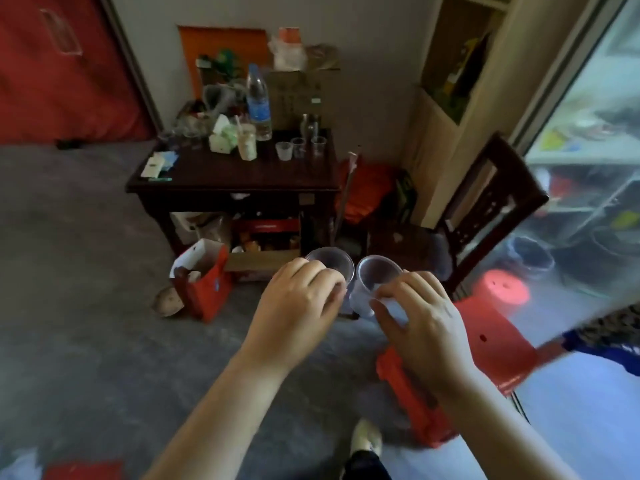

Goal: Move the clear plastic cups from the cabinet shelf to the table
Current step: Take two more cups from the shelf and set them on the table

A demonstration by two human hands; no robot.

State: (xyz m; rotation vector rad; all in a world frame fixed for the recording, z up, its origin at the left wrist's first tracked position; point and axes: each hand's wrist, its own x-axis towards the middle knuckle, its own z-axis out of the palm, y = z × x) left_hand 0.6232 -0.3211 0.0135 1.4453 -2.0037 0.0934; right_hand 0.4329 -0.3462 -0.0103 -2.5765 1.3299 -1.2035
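Room: grey concrete floor, red door at left, glass-fronted cabinet [588, 140] at right, dark wooden bench [214, 174] against the far wall.
Left hand [298, 303]: fingers closed around one clear plastic cup [329, 263], mouth up, carried in the air.
Right hand [419, 317]: fingers closed around a second clear plastic cup [375, 282], mouth tilted toward the camera, carried in the air.
Cup relation: the two held cups sit side by side, rims touching or nearly so; which cannot be told.
Key relation: bench lies straight ahead and above the hands in the frame, well apart; its right rear corner is the apparent target. Both hands are about equally near.
Count, held: two cups, one per hand.
Count, bench: three cups [298, 148] in a row near the water bottle [258, 102].
Obstacles: wooden chair [485, 209] and red stool [491, 334] to the right of the path.
Stage, judged: mid-carry; placement not yet done.
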